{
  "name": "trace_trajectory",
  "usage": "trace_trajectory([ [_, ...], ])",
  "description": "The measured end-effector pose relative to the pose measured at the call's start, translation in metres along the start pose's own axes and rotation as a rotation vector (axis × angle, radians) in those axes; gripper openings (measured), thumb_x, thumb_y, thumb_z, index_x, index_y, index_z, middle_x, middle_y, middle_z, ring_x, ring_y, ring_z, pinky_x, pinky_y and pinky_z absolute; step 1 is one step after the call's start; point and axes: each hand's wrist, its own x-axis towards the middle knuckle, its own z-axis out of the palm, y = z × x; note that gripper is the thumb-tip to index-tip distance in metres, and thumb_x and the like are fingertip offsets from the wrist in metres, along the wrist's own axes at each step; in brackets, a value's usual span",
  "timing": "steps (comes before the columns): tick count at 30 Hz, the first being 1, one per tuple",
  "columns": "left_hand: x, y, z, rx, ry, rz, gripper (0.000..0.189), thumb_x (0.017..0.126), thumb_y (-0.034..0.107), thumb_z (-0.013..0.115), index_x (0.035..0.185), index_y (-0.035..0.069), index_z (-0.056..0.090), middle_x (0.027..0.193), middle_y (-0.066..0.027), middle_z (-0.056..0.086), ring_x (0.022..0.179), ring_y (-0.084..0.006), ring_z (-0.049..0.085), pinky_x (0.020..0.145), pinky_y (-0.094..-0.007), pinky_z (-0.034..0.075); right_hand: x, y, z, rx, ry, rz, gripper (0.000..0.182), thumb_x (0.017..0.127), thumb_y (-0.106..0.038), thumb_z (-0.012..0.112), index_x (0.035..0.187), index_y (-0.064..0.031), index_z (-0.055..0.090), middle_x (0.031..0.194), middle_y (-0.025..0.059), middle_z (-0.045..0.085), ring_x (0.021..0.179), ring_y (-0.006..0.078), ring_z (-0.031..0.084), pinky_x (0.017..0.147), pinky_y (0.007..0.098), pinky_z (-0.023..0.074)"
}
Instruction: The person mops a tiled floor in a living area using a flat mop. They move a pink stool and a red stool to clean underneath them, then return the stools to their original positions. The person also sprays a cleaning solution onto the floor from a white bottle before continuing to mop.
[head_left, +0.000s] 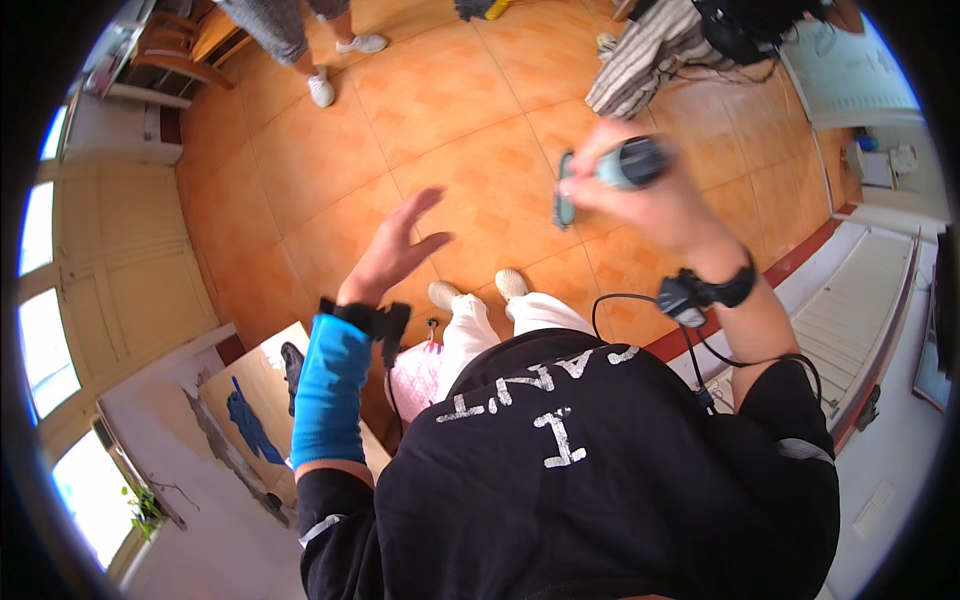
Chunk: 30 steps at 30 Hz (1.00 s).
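Note:
My right hand (645, 199), blurred, is closed around a pale green handheld device (616, 166) with a dark round end. A thin, grey-green elongated part (566, 191) shows just beyond its fingertips; whether it joins the device is unclear. Out in front on the other side, my left hand (401, 244) is raised over the tiled floor with thumb and fingers apart and nothing between them. Black straps with cables sit on both wrists, and a blue sleeve (330, 394) covers the left forearm.
Two other people stand ahead, one in white shoes (321, 90), one in striped trousers (630, 67). A wooden chair (169, 49) is at the far left. Beside my left arm is a board-like surface (255, 375) with blue cloth; a pink quilted item (415, 381) lies near my legs. A white slatted surface (847, 315) stands right.

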Motion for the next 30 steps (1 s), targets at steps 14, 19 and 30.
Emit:
trace_trajectory([
  [14, 0.118, 0.035, 0.211, -0.499, -0.340, 0.192, 0.027, 0.083, 0.007, 0.076, 0.106, 0.006, 0.062, 0.116, -0.0108, 0.066, 0.124, -0.0263, 0.054, 0.102, -0.0387, 0.044, -0.135, 0.269, -0.018, -0.120, 0.039, 0.379, 0.075, 0.074, -0.007, 0.073, 0.142, -0.0104, 0.043, 0.145, 0.0159, 0.041, 0.137, 0.0323, 0.037, 0.113, 0.0389, 0.0324],
  [19, 0.106, 0.027, 0.192, -0.588, -0.426, 0.316, 0.021, 0.082, 0.004, 0.077, 0.093, 0.005, 0.060, 0.104, -0.0085, 0.065, 0.112, -0.0285, 0.057, 0.097, -0.0412, 0.045, -0.141, 0.358, 0.047, -0.114, 0.068, 0.462, 0.041, 0.079, -0.008, 0.066, 0.119, -0.0044, 0.057, 0.113, 0.0184, 0.059, 0.110, 0.0342, 0.056, 0.090, 0.0400, 0.0454],
  [30, -0.013, -0.066, -0.114, -0.499, -0.240, 0.052, 0.015, 0.083, -0.002, 0.072, 0.091, 0.003, 0.061, 0.101, -0.0109, 0.066, 0.109, -0.0292, 0.059, 0.096, -0.0416, 0.045, 0.067, 0.253, 0.319, -0.451, -0.133, 0.298, 0.004, 0.077, -0.006, 0.061, 0.078, -0.0017, 0.059, 0.077, 0.0237, 0.063, 0.078, 0.0446, 0.062, 0.065, 0.0524, 0.0487],
])
